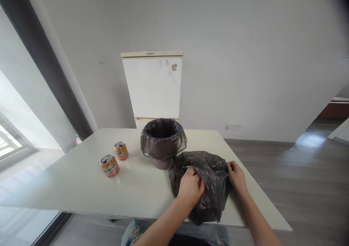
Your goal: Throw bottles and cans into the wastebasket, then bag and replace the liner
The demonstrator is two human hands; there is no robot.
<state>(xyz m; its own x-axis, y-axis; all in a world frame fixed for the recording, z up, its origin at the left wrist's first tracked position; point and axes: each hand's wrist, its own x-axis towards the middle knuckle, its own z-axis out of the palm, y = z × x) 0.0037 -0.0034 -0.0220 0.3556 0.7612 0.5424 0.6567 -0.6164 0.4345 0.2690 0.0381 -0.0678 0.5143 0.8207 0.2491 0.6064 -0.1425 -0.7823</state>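
Note:
A crumpled black plastic garbage bag (209, 188) lies on the table's right side, its lower edge hanging near the front rim. My left hand (191, 185) is closed on the bag's upper left part, fingers curled into the film. At the bag's right edge, my right hand (236, 176) pinches the plastic. Whatever the bag contains is hidden. Just behind and left of it stands a small trash can (161, 164), upright, lined with another black bag (163, 144) folded over its rim.
Two open orange drink cans (109, 166) stand upright on the white table (136, 198), left of the trash can. Beyond the table is a white refrigerator (154, 88) against the wall. Below the front edge, a pale blue container (128, 231) is partly visible.

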